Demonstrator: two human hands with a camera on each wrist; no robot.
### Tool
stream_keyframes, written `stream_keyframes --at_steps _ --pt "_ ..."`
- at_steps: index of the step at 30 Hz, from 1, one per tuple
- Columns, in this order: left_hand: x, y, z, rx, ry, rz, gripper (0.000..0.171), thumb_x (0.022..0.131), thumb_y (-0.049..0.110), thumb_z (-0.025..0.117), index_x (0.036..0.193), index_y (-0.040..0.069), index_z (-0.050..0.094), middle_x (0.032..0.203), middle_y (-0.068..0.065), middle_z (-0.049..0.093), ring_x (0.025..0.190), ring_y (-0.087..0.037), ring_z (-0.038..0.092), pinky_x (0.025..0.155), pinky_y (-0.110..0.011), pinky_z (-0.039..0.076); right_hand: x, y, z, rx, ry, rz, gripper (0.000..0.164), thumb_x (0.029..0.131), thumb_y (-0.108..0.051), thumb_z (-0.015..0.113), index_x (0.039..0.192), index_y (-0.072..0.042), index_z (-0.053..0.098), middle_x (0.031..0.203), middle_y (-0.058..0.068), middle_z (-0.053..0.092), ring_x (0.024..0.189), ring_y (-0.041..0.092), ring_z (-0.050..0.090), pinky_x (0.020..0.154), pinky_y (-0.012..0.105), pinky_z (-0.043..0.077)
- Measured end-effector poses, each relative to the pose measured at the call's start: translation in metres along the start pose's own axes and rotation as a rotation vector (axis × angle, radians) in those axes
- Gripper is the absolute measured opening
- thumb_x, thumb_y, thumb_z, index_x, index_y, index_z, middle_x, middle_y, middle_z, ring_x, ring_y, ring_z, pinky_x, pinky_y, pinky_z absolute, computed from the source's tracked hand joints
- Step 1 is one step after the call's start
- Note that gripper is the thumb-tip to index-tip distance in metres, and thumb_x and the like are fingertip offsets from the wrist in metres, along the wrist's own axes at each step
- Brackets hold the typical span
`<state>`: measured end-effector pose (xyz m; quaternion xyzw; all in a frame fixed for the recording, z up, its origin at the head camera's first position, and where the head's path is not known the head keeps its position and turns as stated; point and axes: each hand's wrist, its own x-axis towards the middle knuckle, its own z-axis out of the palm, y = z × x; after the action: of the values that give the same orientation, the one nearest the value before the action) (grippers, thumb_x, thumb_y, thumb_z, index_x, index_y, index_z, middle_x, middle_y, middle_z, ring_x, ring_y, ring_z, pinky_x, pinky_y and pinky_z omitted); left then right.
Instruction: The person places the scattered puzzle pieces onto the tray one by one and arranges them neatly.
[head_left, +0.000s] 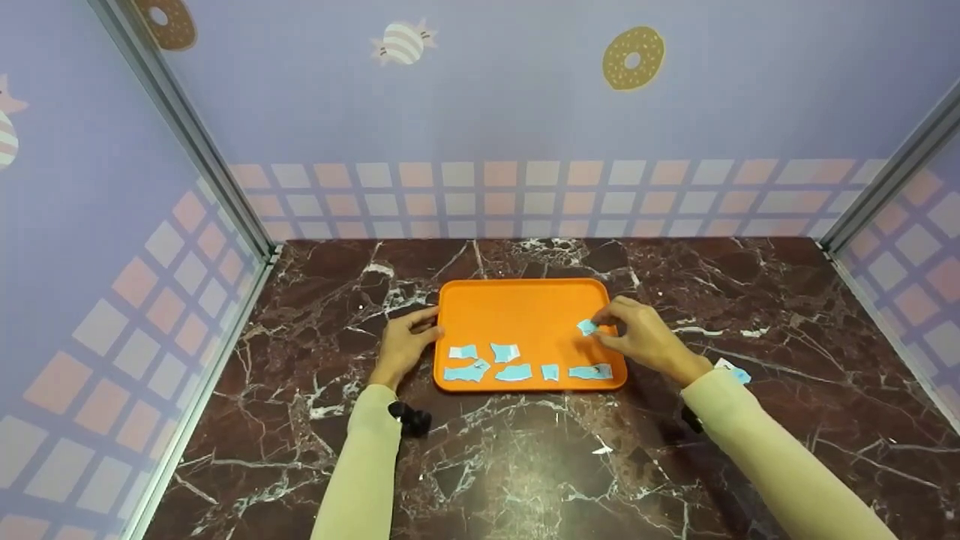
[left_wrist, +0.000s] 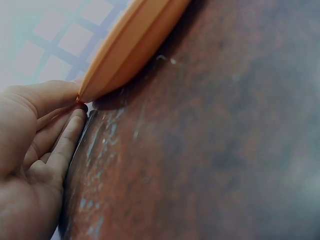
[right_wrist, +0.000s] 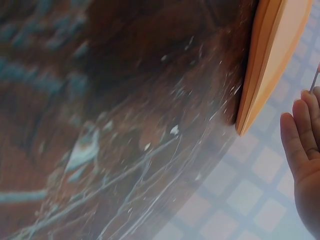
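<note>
An orange tray [head_left: 525, 311] lies on the dark marbled table. My left hand [head_left: 405, 345] pinches the tray's left rim between thumb and fingers; the left wrist view shows the fingertips at the orange rim [left_wrist: 115, 65]. Over the tray's right part, my right hand [head_left: 646, 335] pinches a small light-blue torn paper piece [head_left: 586, 328]. Along the tray's near edge lie several torn pieces, among them a wide one [head_left: 590, 372] at the right and a small one [head_left: 550, 372] beside it. Two others, one white-and-blue scrap [head_left: 463, 352] and another scrap [head_left: 505, 352], sit behind that row.
More white-and-blue paper scraps [head_left: 733, 370] lie on the table right of the tray, close to my right sleeve. Patterned lilac walls [head_left: 510, 112] stand behind and on both sides, with metal posts [head_left: 187, 120] at the corners.
</note>
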<state>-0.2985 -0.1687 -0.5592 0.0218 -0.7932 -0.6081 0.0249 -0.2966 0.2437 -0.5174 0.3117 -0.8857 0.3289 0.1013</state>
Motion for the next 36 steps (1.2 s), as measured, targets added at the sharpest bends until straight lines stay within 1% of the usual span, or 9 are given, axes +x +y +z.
stream_keyframes --at_steps 4,10,16,22,31,36 --pt "0.0 0.001 0.0 0.002 0.001 0.0 0.042 0.094 0.0 0.079 0.135 0.003 0.073 0.133 -0.019 0.071 0.124 -0.035 0.067 0.102 -0.039 0.057 0.003 -0.003 0.006 0.0 0.008 -0.007 0.017 0.087 -0.001 0.086 0.101 -0.001 0.078 0.096 0.009 0.068 0.086 0.029 0.068 0.075 0.043 0.061" --pt "0.0 0.001 -0.002 0.017 -0.002 -0.017 0.042 0.095 0.003 0.079 0.136 0.005 0.074 0.135 -0.017 0.07 0.125 -0.033 0.067 0.103 -0.04 0.057 0.008 -0.006 0.014 0.044 -0.02 0.003 0.015 0.09 0.001 0.083 0.104 0.0 0.078 0.101 0.009 0.07 0.093 0.029 0.071 0.084 0.044 0.063" --pt "0.0 -0.001 -0.001 0.01 -0.001 -0.008 0.042 0.095 0.001 0.079 0.137 0.004 0.073 0.135 -0.017 0.07 0.125 -0.033 0.067 0.103 -0.04 0.057 0.011 -0.01 0.021 0.026 -0.029 -0.044 0.014 0.09 0.002 0.082 0.103 0.001 0.078 0.1 0.011 0.071 0.092 0.03 0.071 0.083 0.044 0.063" --pt "0.0 -0.001 0.0 0.015 -0.002 -0.003 0.042 0.095 0.002 0.079 0.136 0.005 0.073 0.133 -0.016 0.071 0.124 -0.033 0.067 0.102 -0.04 0.057 0.014 -0.015 0.026 0.004 -0.045 -0.069 0.015 0.089 0.0 0.083 0.103 0.001 0.077 0.099 0.012 0.071 0.09 0.03 0.071 0.082 0.043 0.064" --pt "0.0 0.0 -0.001 0.015 0.0 -0.009 0.041 0.095 0.003 0.08 0.136 0.006 0.074 0.133 -0.015 0.072 0.124 -0.031 0.067 0.102 -0.039 0.057 0.018 -0.019 0.033 0.008 -0.095 -0.042 0.014 0.093 -0.005 0.082 0.106 -0.001 0.077 0.1 0.009 0.07 0.092 0.028 0.07 0.082 0.042 0.063" --pt "0.0 -0.001 0.0 0.004 -0.002 -0.01 0.041 0.095 0.002 0.079 0.136 0.005 0.074 0.133 -0.016 0.072 0.124 -0.032 0.067 0.1 -0.038 0.058 0.02 -0.021 0.037 -0.019 -0.114 -0.047 0.015 0.093 -0.007 0.082 0.106 -0.002 0.077 0.1 0.008 0.07 0.092 0.026 0.067 0.082 0.042 0.061"
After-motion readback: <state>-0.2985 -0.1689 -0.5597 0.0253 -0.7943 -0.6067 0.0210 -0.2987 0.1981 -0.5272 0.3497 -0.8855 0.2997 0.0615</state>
